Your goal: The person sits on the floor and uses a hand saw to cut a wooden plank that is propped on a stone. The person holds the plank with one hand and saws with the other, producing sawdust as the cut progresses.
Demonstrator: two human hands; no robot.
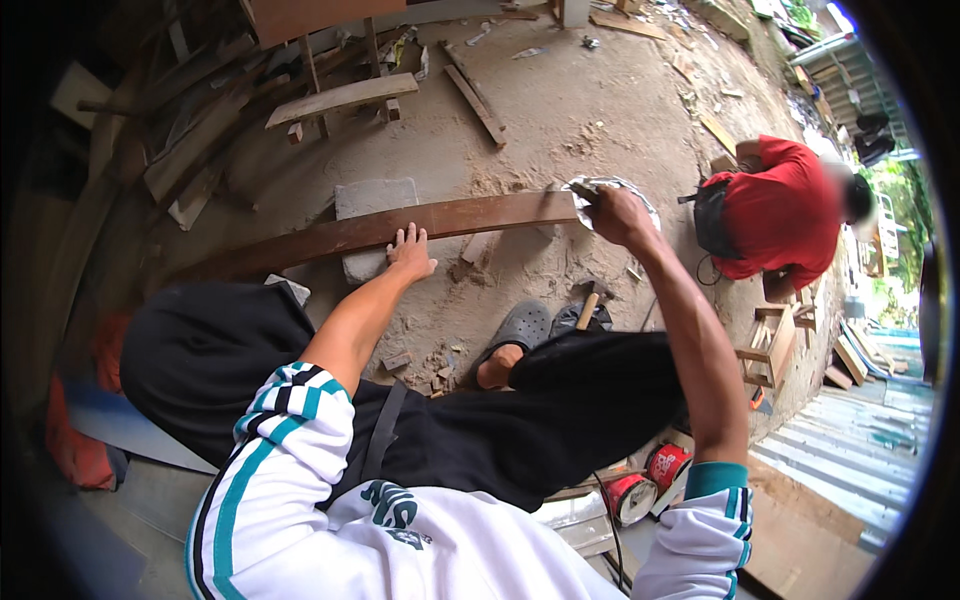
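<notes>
A long reddish-brown wooden plank [470, 214] lies across in front of me, resting over a pale concrete block [375, 196]. My left hand [410, 255] is open, its fingers spread on the plank's near edge. Beyond the plank's right end, my right hand [622, 214] is closed around a small dark object, mostly hidden by the fingers, whose kind I cannot make out. Right beneath that hand sits a shiny silver foil-like piece [648, 192], touching or very close to the plank's end.
A person in a red shirt [780, 200] bends over at the right. A hammer [592, 305] lies by my shoe [525, 325]. Red cans [632, 497] stand at my lower right. A small wooden frame [770, 345] is farther right. Wood scraps [472, 105] litter the dirt ground.
</notes>
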